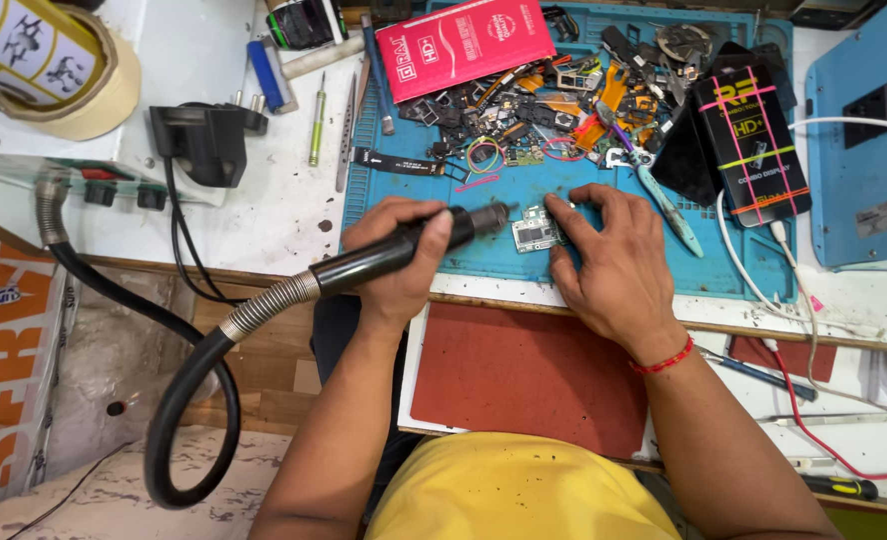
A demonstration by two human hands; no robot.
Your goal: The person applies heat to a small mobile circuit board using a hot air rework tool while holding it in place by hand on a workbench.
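My left hand (396, 258) grips a black hot-air wand (404, 248) with a ribbed metal hose (264, 308) trailing down to the left. Its nozzle tip points right at a small phone circuit board (536, 231) lying on the blue work mat (604, 255). My right hand (614, 262) rests on the mat with its fingers pressing on the board's right side, holding it flat. A red thread band circles my right wrist.
A heap of small phone parts and flex cables (554, 110) covers the mat's far side. A red box (467, 43), a black box (754, 140), tweezers (347, 135), a green screwdriver (316, 120), a black plug adapter (204, 140), a tape roll (59, 60) and a blue machine (869, 140) surround it.
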